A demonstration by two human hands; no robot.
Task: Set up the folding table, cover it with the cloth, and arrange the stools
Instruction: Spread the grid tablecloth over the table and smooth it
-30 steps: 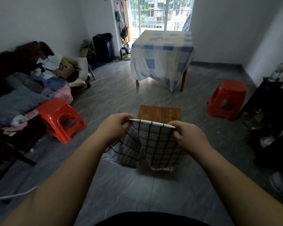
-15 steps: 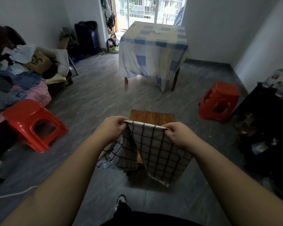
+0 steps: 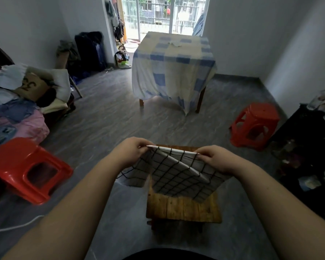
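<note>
- Our left hand (image 3: 132, 153) and right hand (image 3: 216, 160) each pinch the top edge of the checked cloth (image 3: 174, 172), held above the small wooden table (image 3: 183, 209).
- The cloth looks light, soft and floppy; we judge its corners the best hold for spreading it.

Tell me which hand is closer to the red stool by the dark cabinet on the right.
Right. The right hand, pinching the checked cloth, sits on the same side as that red stool. The left hand holds the cloth's other corner, farther away.
</note>
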